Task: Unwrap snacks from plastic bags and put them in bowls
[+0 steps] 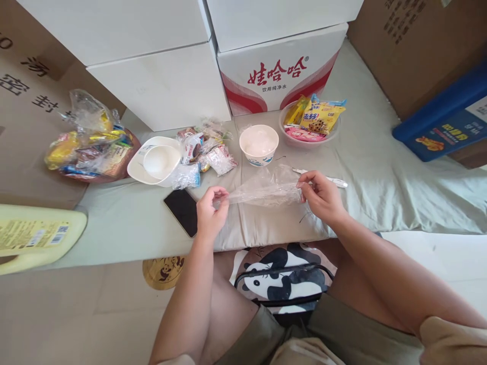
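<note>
A clear plastic bag is stretched flat between my two hands, just above the cloth-covered surface. My left hand pinches its left end, close to a black phone lying on the cloth. At the right end, my right hand has thumb and fingers closed on the plastic. Partly behind that hand lies a white, slim utensil or knife; its exact kind is unclear. Beyond the bag stands a white paper bowl with something pale inside.
Wrapped snacks lie beside a white square bowl. A basin of packaged snacks sits at left, a plastic bowl of snack packs at right. White cartons line the back. A yellow jug stands near left.
</note>
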Motion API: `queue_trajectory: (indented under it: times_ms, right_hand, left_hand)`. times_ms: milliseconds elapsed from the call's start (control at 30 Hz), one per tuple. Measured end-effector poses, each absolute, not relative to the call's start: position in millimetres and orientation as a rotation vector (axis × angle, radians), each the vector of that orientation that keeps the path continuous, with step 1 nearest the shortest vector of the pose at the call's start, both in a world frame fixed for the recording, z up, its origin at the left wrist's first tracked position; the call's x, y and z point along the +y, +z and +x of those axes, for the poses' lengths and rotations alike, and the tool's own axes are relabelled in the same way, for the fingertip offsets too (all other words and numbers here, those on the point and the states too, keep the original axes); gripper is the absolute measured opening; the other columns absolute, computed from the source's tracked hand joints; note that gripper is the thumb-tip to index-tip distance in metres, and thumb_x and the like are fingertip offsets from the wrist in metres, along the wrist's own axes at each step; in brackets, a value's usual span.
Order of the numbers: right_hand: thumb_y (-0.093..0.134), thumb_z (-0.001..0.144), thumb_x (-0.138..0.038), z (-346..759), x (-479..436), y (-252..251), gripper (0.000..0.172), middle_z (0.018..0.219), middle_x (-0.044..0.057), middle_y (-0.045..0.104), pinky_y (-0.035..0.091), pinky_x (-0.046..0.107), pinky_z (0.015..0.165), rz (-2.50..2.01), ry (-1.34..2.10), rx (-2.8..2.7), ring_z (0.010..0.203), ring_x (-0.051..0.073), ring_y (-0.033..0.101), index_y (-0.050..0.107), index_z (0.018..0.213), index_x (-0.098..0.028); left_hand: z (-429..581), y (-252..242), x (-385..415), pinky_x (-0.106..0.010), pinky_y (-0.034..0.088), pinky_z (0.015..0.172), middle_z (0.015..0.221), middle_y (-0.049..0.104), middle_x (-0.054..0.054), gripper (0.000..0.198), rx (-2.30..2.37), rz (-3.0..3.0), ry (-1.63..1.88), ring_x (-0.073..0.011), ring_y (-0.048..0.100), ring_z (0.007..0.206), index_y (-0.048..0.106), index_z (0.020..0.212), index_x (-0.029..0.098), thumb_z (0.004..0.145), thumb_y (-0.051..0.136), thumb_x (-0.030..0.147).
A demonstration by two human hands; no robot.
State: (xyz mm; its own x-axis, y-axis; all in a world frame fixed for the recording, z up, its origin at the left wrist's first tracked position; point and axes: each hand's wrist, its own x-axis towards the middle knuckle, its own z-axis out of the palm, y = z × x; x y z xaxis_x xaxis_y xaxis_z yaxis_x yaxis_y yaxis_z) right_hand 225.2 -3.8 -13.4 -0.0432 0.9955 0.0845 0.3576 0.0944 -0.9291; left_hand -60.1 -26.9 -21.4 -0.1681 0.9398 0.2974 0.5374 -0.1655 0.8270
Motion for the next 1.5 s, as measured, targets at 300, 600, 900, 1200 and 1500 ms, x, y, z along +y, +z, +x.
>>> queue_trajectory:
  times_ms: [300, 600, 900, 1200, 1500]
  right_hand:
    - [0.052, 0.084, -0.030, 230, 2, -14, 0.015, 0.084, 0.002, 0.068, 0.040, 0.029, 0.056, -1.568, 0.853, -1.499, 0.052, 0.012, 0.049, 0.059, 0.093, -0.022]
    - [0.051, 0.084, -0.030, 236, 1, -14, 0.015, 0.079, 0.002, 0.070, 0.037, 0.028, 0.054, -1.600, 0.791, -1.575, 0.049, 0.012, 0.048, 0.060, 0.093, -0.022]
    - [0.051, 0.083, -0.031, 234, 0, -11, 0.013, 0.068, 0.000, 0.064, 0.035, 0.029, 0.052, -1.589, 0.772, -1.680, 0.044, 0.012, 0.046, 0.059, 0.086, -0.022]
    - [0.050, 0.085, -0.033, 231, -1, -10, 0.015, 0.070, 0.000, 0.064, 0.036, 0.029, 0.053, -1.571, 0.797, -1.715, 0.044, 0.012, 0.045, 0.059, 0.085, -0.022]
    - [0.052, 0.084, -0.030, 236, 3, -14, 0.014, 0.085, 0.003, 0.069, 0.044, 0.032, 0.057, -1.638, 0.761, -1.622, 0.046, 0.012, 0.048, 0.060, 0.093, -0.022]
  left_hand:
    - [-55, -20, -23, -0.023, 0.050, 0.057, 0.065, 0.062, 0.003, 0.018, 1.477, 1.160, 1.382, -0.0117, 0.062, 0.057, 0.060, 0.079, 0.019, 0.069, 0.071, 0.029]
    - [-42, -10, -19, -0.017, 0.030, 0.036, 0.057, 0.057, 0.007, 0.024, 1.483, 0.910, 1.300, -0.0063, 0.049, 0.040, 0.054, 0.080, 0.020, 0.062, 0.068, 0.028]
    - [-40, -14, -18, -0.016, 0.030, 0.037, 0.062, 0.058, 0.006, 0.017, 1.615, 0.986, 1.173, -0.0059, 0.051, 0.042, 0.053, 0.080, 0.020, 0.068, 0.062, 0.028]
    - [-45, -22, -18, -0.018, 0.035, 0.041, 0.066, 0.057, 0.005, 0.017, 1.640, 1.170, 1.099, -0.0077, 0.054, 0.047, 0.056, 0.085, 0.020, 0.071, 0.062, 0.028]
    - [-46, -26, -15, -0.020, 0.033, 0.044, 0.063, 0.054, 0.006, 0.014, 1.681, 1.207, 1.098, -0.0076, 0.044, 0.044, 0.056, 0.083, 0.021, 0.076, 0.059, 0.032]
